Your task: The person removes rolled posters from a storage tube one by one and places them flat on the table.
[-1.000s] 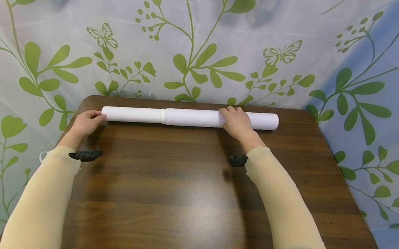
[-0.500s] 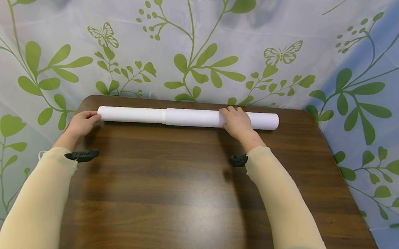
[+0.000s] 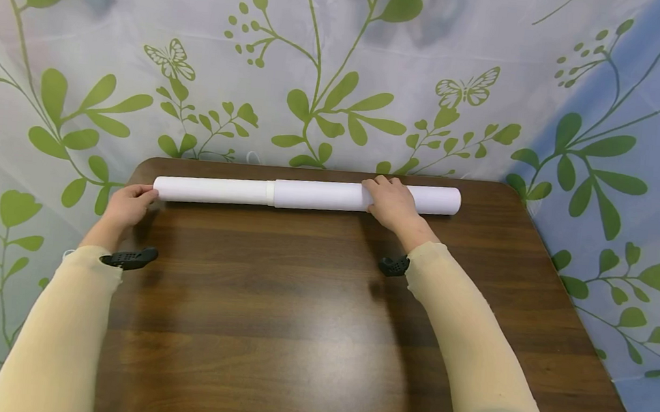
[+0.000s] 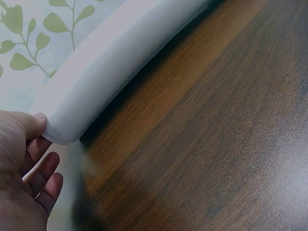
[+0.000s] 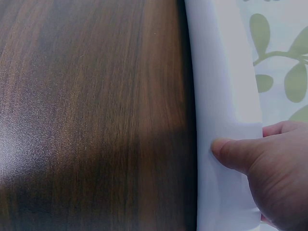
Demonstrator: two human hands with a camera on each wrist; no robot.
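Observation:
A long white two-part telescoping tube lies along the back of the brown table; its thinner section [image 3: 210,190] sticks out to the left of the wider section [image 3: 319,194], with a cream band [image 3: 269,193] at the joint. My left hand [image 3: 128,206] pinches the rim at the thin section's left end between thumb and forefinger. In the left wrist view, that hand's other fingers [image 4: 44,180] are off the tube, loosely bent. Over the wider section my right hand [image 3: 393,206] grips from above, thumb [image 5: 231,150] on the near side and fingers reaching round the far side, mostly hidden.
The wood-grain table [image 3: 274,306] has rounded back corners and meets a hanging cloth [image 3: 343,50] printed with green leaves and butterflies. A black wrist device [image 3: 130,258] sits at the left cuff and another black device [image 3: 393,265] at the right cuff.
My left hand has moved left, drawing the thin section's end with it, so more of that section shows. The right hand, the wider section and the cream band have stayed in place.

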